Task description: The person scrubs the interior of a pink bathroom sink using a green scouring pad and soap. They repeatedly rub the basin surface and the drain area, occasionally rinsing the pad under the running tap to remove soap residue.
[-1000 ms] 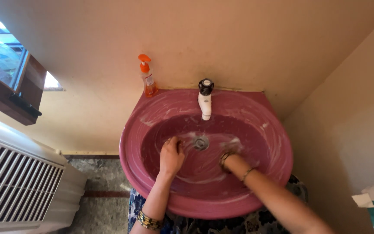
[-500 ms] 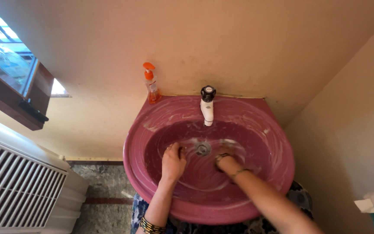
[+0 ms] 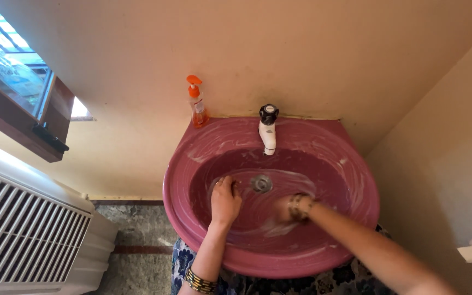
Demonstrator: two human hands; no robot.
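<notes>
Maroon and streaked with white suds, the sink (image 3: pixel 192 158) juts from a beige wall. Both hands are down in its bowl: the left hand (image 3: pixel 225 200) lies palm-down on the slope just left of the drain (image 3: pixel 261 183), fingers loosely curled on the bare surface, holding nothing. The right hand (image 3: pixel 286 209) (blurred) presses the bowl's right side; I cannot tell its grip. A white tap (image 3: pixel 268 131) overhangs the bowl, and an orange soap bottle (image 3: pixel 198 106) stands at the rim's back left corner.

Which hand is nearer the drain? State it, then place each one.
Left. The left hand rests in the basin just left of the drain. The right hand lies below and right of it, farther off.
</notes>
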